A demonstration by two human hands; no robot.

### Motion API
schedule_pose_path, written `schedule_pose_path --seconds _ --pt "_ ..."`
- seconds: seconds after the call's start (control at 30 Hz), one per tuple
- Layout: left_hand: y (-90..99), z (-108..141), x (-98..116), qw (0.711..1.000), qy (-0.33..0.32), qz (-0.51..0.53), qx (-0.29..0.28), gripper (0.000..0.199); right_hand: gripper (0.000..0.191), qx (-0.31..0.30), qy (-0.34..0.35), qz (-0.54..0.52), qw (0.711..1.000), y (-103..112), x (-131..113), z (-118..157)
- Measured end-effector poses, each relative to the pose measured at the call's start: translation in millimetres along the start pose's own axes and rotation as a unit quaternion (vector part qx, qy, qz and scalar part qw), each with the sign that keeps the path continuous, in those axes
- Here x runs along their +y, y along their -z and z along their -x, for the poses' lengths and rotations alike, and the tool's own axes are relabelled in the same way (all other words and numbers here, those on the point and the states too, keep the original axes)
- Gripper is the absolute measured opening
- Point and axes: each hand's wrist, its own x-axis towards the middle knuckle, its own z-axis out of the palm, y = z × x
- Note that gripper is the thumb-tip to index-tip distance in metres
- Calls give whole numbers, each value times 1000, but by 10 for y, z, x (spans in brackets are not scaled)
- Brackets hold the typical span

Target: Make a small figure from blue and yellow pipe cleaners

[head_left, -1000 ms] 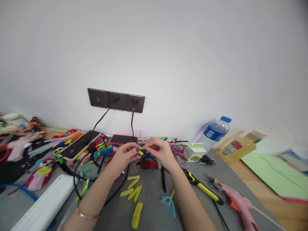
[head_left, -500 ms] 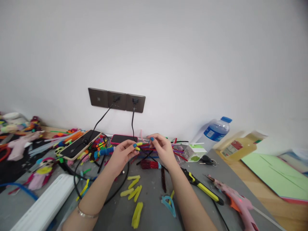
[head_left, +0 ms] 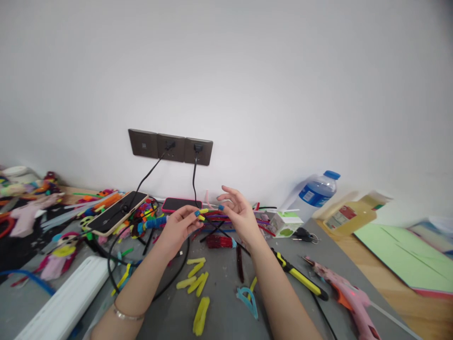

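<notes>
My left hand [head_left: 183, 225] pinches a short bent piece of yellow pipe cleaner [head_left: 203, 212] between thumb and fingertips. Close by on its right, my right hand [head_left: 238, 215] has its fingers spread, and I see nothing in it. Below the hands, several folded yellow pipe cleaner pieces [head_left: 201, 284] lie on the grey table mat [head_left: 170, 314]. A light blue pipe cleaner loop [head_left: 247, 302] rests near my right forearm. Behind the hands lie a dark red fuzzy piece [head_left: 220, 242] and a bundle of coloured pipe cleaners [head_left: 264, 222], partly covered by the right hand.
To the right are a pink glue gun [head_left: 348, 297], yellow-black pliers [head_left: 300, 278], keys [head_left: 306, 235], a water bottle [head_left: 318, 190] and a bottle of yellow liquid [head_left: 350, 217]. Leftward lie a phone [head_left: 118, 212], a white power strip [head_left: 67, 300], black cables [head_left: 110, 255] and a doll [head_left: 60, 257].
My right hand's fingers have spread and lifted, where half a second ago they were pinched together. The left hand keeps its pinch on the yellow piece, nearly in place.
</notes>
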Motion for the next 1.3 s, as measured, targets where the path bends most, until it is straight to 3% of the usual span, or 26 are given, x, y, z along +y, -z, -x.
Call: schedule_pose_path --seconds 0.13,0.33,0.4,0.53,0.63,0.8,0.97,1.3 --pt "3 -2 5 1000 2 0 1 35 65 -20 -8 -7 1000 14 5 7" --pt "10 0 -1 1000 -1 1 -3 34 107 -62 -86 -35 994 -3 33 49" --pt "6 3 1 1000 -2 -2 -5 32 100 -71 -78 -29 994 -8 33 54" --pt "-12 12 10 1000 0 -15 -3 31 39 -103 4 52 993 -11 -8 46" --pt "-24 17 9 1000 2 -28 -11 30 15 -115 42 108 987 -25 -24 38" --pt "-18 12 -19 999 -5 -49 -19 28 8 -97 14 136 986 -51 24 35" --pt "-29 0 -22 991 -74 -109 -8 23 9 -87 -23 117 989 -58 36 34" --pt "-11 -30 -44 981 -119 -152 -12 20 18 -129 -49 81 987 -87 12 56"
